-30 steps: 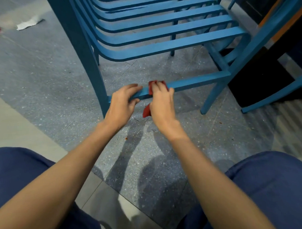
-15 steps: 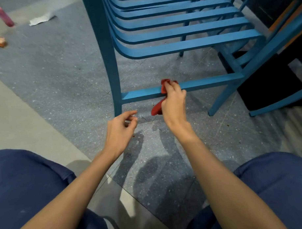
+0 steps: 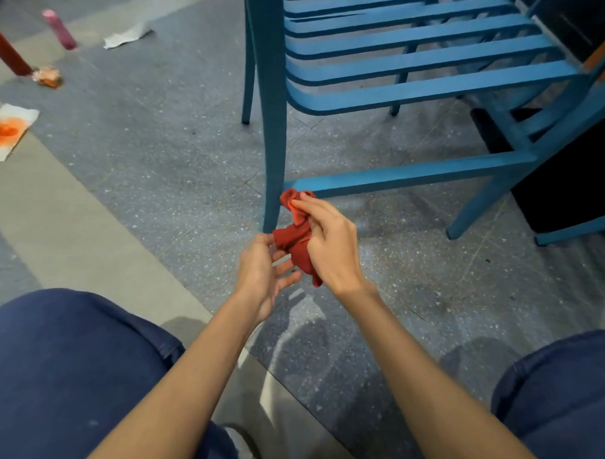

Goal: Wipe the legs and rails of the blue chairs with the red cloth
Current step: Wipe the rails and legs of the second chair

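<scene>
Bunched red cloth [image 3: 296, 238] (creased) between both hands, beside chair leg [image 3: 273, 134]

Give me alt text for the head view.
Right hand grips a bunched red cloth at the foot of a blue chair leg, below its side rail; left hand touches the cloth's lower end.

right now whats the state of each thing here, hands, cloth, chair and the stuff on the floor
right hand: closed on the red cloth
left hand: open, fingertips at the cloth's lower edge
red cloth: bunched, off the rail
blue chair: upright on the floor
lower rail: bare, nothing touching it
pink bottle: lying on the floor
stained napkin: flat, orange smear on it
</scene>
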A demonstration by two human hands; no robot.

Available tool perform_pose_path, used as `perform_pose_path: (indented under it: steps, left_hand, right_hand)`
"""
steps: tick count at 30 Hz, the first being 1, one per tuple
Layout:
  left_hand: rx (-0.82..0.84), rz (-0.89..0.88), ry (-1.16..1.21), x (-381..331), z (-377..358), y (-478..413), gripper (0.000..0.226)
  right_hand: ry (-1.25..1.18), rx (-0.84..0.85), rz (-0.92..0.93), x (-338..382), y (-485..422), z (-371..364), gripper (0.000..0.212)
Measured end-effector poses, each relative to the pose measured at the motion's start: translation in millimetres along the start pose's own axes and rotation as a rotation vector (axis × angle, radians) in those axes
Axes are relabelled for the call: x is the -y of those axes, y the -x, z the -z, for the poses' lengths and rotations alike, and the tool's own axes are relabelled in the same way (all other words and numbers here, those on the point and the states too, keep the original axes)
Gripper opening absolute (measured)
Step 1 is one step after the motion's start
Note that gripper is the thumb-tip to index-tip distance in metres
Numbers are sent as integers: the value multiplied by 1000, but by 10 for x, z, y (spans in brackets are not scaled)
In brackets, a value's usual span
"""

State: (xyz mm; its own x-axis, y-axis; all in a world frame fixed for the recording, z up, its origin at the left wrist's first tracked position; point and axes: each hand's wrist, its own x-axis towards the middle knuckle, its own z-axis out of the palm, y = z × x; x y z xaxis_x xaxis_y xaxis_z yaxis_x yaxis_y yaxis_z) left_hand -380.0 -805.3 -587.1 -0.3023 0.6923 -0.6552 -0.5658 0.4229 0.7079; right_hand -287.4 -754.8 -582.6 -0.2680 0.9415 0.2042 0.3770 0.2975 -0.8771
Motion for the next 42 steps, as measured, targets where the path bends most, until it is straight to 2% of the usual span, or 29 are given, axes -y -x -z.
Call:
perform_pose_path:
  steps: [5,8,10,14,15,19,21,23,25,30,33,36,38,42]
  left_hand:
    - [134,56,107,-25,63,30,43]
    - [174,28,118,-24,101,15,32]
    - [148,12,146,-48,143,-5,23]
    - [44,32,272,-123,312,-106,13]
    - [-11,36,294,-119,379,-184,7]
    - [-247,-34,322,-66,608,-527,15]
    - [-341,-114,327,-45,634,-676,22]
    - [-415,-181,282,19,668,-849,26]
    - [-458,-185,229,133,724,-1040,32]
    - [-406,-75,138,482,798,-1472,45]
    - [-363,-122,-14,726,824,-1708,50]
    - [-310,-177,-285,992,895,-1940,60]
    - [-298,-199,-353,1161,950,-2117,62]
    - [-245,-210,-264,1019,847,-1877,62]
  right_hand:
    - [-36,204,-150,-5,258,-87,40]
    - [-121,300,-264,80,303,-92,43]
    - [-139,315,-276,126,253,-82,48]
    - [-92,260,-194,131,-15,-21,45]
    - [-54,200,-168,124,-98,14,41]
    - [208,-48,36,89,-402,162,28]
    - [380,8,164,51,-519,177,30]
    - [507,177,268,0,-601,132,35]
    - [560,293,340,-82,-612,54,31]
    - [548,230,390,-274,-595,-73,27]
    - [536,188,425,-273,-603,-71,19]
    - [546,190,446,-282,-612,-80,19]
    - [548,185,434,-284,-621,-84,20]
    - [534,162,410,-274,-594,-119,20]
